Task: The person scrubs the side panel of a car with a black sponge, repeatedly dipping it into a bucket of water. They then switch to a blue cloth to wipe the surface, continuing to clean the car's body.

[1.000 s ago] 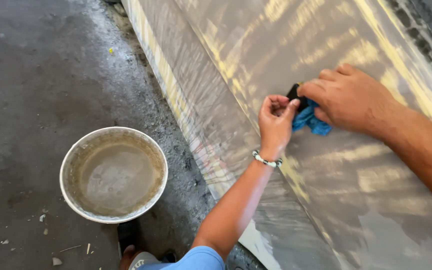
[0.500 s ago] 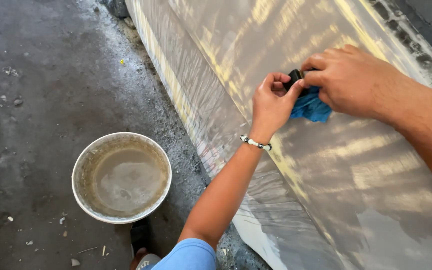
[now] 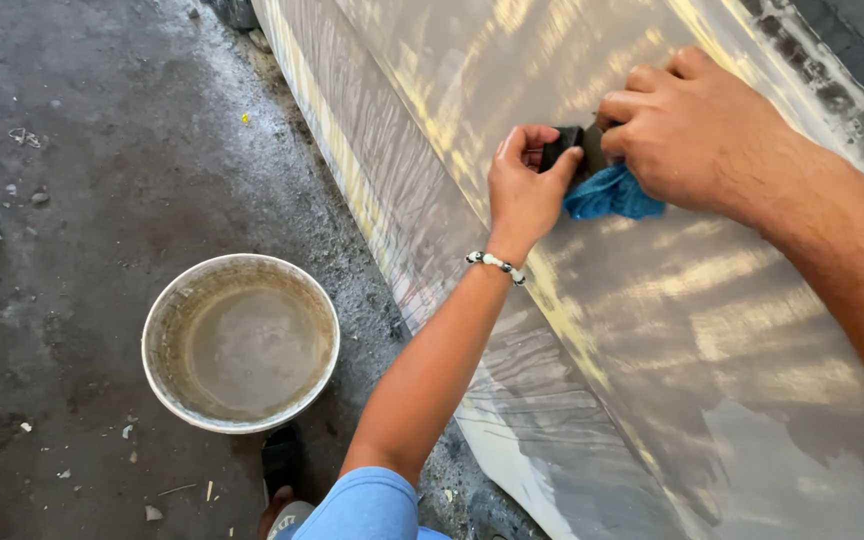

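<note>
Left hand (image 3: 524, 185): mine, fingers and thumb pinched together on the near end of a small dark block (image 3: 564, 146), pressed to the panel.
Right hand (image 3: 687, 125): mine, fingers curled down and closed over the far end of the block and over the blue cloth (image 3: 612, 195).
Dark block: between my two hands, flat against the panel; mostly hidden, so I cannot tell its full shape.
Blue cloth: bunched under my right palm, a fold hanging out just below it, touching the panel.
Panel (image 3: 652, 330): large pale sloping car-body surface, dull and streaked with yellowish patches; wet-looking.
Step in hand: as I judge it, rubbing the panel down with the block, cloth beside it.
Next move calls for: even pressure and both hands keeping the block flat.
Bucket (image 3: 157, 325): round, pale rim, murky water inside; on the ground, well apart from the panel.
Wrist: beaded bracelet (image 3: 497, 265) on my left.
Packages, labels, signs: none visible.
Ground (image 3: 82, 150): dark, gritty concrete with scattered bits.
</note>
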